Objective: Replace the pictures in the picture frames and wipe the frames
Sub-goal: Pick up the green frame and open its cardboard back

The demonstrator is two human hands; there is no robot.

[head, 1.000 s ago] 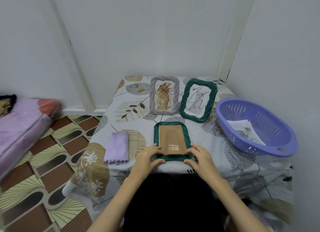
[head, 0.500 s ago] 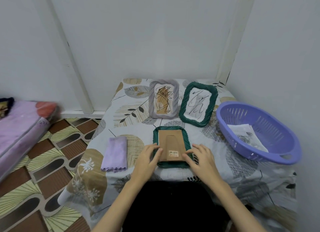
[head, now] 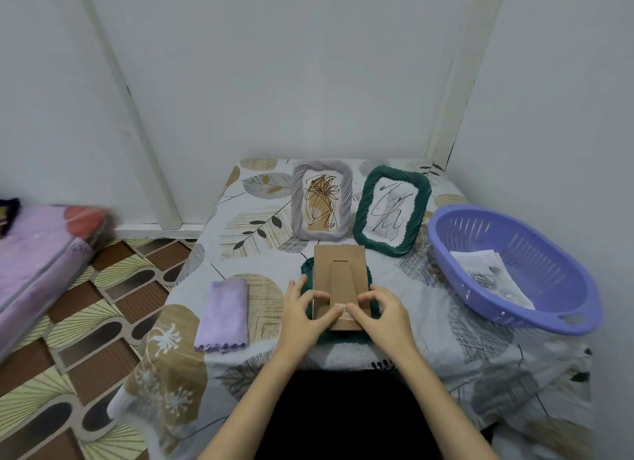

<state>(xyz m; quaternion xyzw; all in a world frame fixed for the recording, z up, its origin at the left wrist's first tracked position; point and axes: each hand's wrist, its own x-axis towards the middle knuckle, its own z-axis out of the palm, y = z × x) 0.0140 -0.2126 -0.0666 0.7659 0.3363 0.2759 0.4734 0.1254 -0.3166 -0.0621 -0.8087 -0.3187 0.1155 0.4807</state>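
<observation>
Brown backing board (head: 339,270) — long axis pointing away — near end pinched in both hands (head: 346,313).

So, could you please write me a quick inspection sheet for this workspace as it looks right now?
Surface: low table under a leaf-print cloth, set in a wall corner.
Job's things: green frame lying face down, its brown backing board raised at the far end; grey frame and second green frame standing behind it with pictures in; folded lilac cloth to the left.
Clutter: purple basket at right, holding printed sheets.
Grippers: left hand and right hand both pinch the board's near end.
Cables: nothing seen.
Surroundings: white walls, patterned floor, pink mattress at left.
</observation>
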